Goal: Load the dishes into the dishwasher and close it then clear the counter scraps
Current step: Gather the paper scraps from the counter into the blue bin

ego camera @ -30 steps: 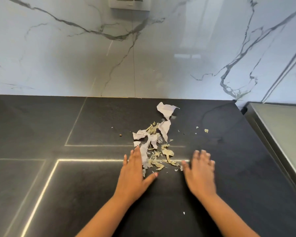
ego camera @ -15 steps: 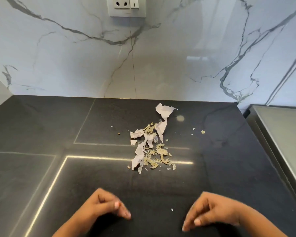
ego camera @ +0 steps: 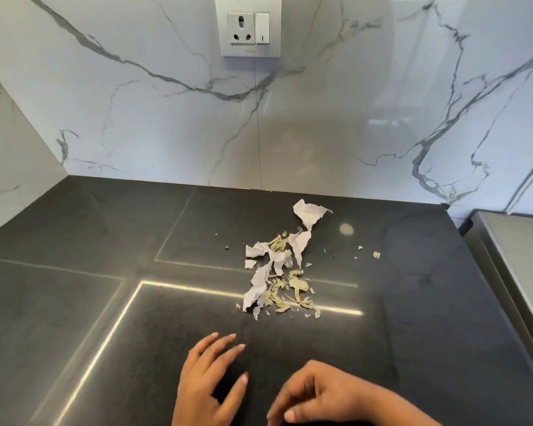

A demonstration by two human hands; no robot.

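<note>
Scraps point(ego camera: 279, 272) lie on the dark counter point(ego camera: 105, 302) approx centre of frame, a bit right of mid, w/ both hands below them at the bottom edge, so the pile is straight up-frame from the hands, i.e. away from the person toward the marble wall point(ego camera: 320, 133). Pile's long axis runs near vertical in frame, leaning slightly: big torn paper bit point(ego camera: 308, 212) at the upper end, greenish leafy bits point(ego camera: 290, 295) at the lower end nearest the hands. A few stray flecks point(ego camera: 376, 255) sit apart to the right of the pile. Left hand point(ego camera: 210, 379) is lower centre, fingers straight and spread, holding nothing, fingertips pointing up-frame; clear gap of bare counter btwn them and the lowest scraps. Right hand point(ego camera: 323, 398) is lower right of centre, fingers curled loosely downward, nothing visible in it, tho the palm side is hidden. Left looks the nearer one to the pile; right sits lower in frame. Likely next: reach fwd along that axis and rake the scraps back, w/ the flecks on the right needing a separate pass.
</note>
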